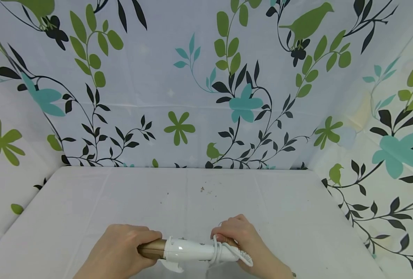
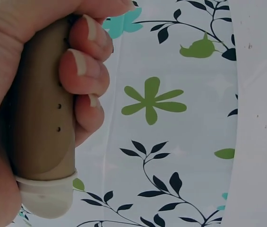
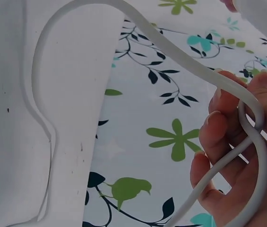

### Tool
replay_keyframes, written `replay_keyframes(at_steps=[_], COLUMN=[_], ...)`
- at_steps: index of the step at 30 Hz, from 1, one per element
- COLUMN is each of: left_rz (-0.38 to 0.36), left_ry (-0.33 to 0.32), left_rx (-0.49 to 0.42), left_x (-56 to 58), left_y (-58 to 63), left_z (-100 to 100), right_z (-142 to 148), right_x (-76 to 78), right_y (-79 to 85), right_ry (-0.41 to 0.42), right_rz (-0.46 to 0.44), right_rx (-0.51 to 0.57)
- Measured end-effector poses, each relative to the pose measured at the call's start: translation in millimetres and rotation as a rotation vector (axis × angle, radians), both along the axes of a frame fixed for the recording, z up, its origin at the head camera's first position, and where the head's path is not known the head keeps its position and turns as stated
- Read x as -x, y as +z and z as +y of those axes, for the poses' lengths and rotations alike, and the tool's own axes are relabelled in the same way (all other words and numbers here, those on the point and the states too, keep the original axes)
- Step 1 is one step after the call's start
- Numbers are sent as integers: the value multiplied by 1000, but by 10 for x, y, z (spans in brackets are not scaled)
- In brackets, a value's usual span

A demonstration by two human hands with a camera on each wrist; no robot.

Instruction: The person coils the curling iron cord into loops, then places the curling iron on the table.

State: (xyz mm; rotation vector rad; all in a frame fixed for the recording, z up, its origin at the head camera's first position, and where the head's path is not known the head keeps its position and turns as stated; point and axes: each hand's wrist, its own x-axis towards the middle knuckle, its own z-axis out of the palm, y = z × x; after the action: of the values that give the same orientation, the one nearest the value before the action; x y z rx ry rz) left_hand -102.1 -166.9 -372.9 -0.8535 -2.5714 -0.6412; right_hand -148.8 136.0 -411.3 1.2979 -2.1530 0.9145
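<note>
A hair styling iron with a white handle (image 1: 189,250) and a brown barrel (image 2: 41,123) lies crosswise low in the head view. My left hand (image 1: 124,248) grips the barrel, fingers curled round it. Small holes dot the barrel in the left wrist view, and a pale cap (image 2: 48,198) closes one end. At the handle's other end, my right hand (image 1: 244,240) holds the white power cord (image 3: 185,56). Turns of cord wrap the handle there. In the right wrist view the cord loops across the curled fingers (image 3: 213,130) and palm.
Beneath the hands is a white table (image 1: 122,201) with small brown specks (image 1: 203,189) near its middle. Patterned cloth (image 1: 140,77) with leaves, birds and flowers stands behind and at both sides. A long bend of cord hangs over the table in the right wrist view.
</note>
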Motion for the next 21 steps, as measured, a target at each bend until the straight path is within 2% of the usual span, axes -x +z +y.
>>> replay_keyframes(at_steps=[2, 8, 11, 14, 17, 21], left_rz=[23, 82, 111, 91, 88, 118], left_ry=[15, 71, 99, 130, 165, 201], left_rx=[-8, -22, -23, -8, 17, 32], left_x=[1, -6, -3, 1, 8, 19], left_y=[-3, 7, 15, 26, 23, 11], left_z=[-2, 8, 27, 46, 57, 68], right_z=[-23, -113, -155, -189, -203, -214], right_x=[-11, -61, -74, -94, -132, -183], right_y=[-18, -48, -55, -72, -110, -168], right_ry=[-14, -44, -68, -109, -184, -309], right_rz=[-12, -123, -139, -166, -133, -17], right_rx=[-10, -13, -30, -64, -118, -217])
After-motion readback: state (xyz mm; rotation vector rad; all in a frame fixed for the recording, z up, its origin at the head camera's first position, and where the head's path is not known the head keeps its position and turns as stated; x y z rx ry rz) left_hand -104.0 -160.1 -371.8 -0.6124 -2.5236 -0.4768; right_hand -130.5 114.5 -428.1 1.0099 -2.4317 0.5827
